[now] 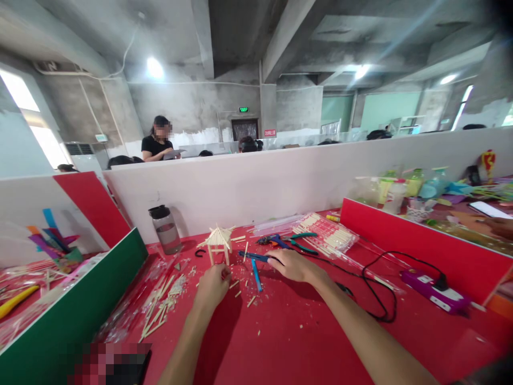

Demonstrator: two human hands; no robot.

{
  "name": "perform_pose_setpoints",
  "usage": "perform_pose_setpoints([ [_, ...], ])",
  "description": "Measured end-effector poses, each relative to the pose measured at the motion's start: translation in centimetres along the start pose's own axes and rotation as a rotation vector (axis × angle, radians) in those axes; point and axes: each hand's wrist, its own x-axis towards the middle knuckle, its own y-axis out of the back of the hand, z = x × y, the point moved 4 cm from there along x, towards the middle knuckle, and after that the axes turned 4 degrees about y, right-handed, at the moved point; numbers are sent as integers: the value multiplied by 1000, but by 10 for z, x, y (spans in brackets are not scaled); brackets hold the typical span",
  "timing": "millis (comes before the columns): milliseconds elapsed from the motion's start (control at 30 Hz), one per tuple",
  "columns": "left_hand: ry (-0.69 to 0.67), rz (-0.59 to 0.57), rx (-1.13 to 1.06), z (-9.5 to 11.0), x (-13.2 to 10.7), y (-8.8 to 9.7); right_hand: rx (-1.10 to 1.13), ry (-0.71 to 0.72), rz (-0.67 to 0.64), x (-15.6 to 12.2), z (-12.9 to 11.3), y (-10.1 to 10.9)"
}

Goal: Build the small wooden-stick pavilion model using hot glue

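A small pavilion model (219, 241) made of wooden sticks stands on the red table (288, 331). My left hand (211, 289) rests just in front of it with the fingers curled in a pinch near the model's legs; what they hold is too small to make out. My right hand (294, 264) lies flat on the table with its fingertips touching a blue hot-glue gun (256, 256). A blue stick (256, 275) lies between the two hands.
Loose wooden sticks (160, 305) litter the left side. A dark-lidded jar (165, 229), green-handled pliers (302, 241), a pack of sticks (326, 234), a black cable (377, 289) and a purple power strip (435, 291) lie around. Red and green dividers flank the table. A person stands behind the white partition.
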Motion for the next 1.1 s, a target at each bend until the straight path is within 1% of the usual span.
perform_pose_setpoints([
  [67,15,1,25,-2,1,4,-24,9,14,1,-2,-1],
  [167,-21,-28,4,-1,1,2,-56,15,23,2,-5,-3],
  [267,-59,-100,-22,2,-2,-6,-80,25,25,2,-8,-4],
  [433,-52,-223,7,8,-8,-12,-99,31,25,2,-9,-4],
  [667,-123,-297,-74,4,-8,-16,-117,28,28,2,-8,-5],
  [733,-177,-311,-86,3,-8,-16,-119,26,26,2,-9,-4],
  [867,-341,-244,-75,7,-9,-11,-113,30,34,2,-9,-3],
  [900,-384,-246,-67,8,-10,-11,-111,28,33,2,-9,-3],
  [1033,-542,-334,-59,11,-13,-15,-108,15,32,2,-8,-3],
  [1100,-593,-365,-71,10,-13,-18,-104,14,32,2,-8,-3],
])
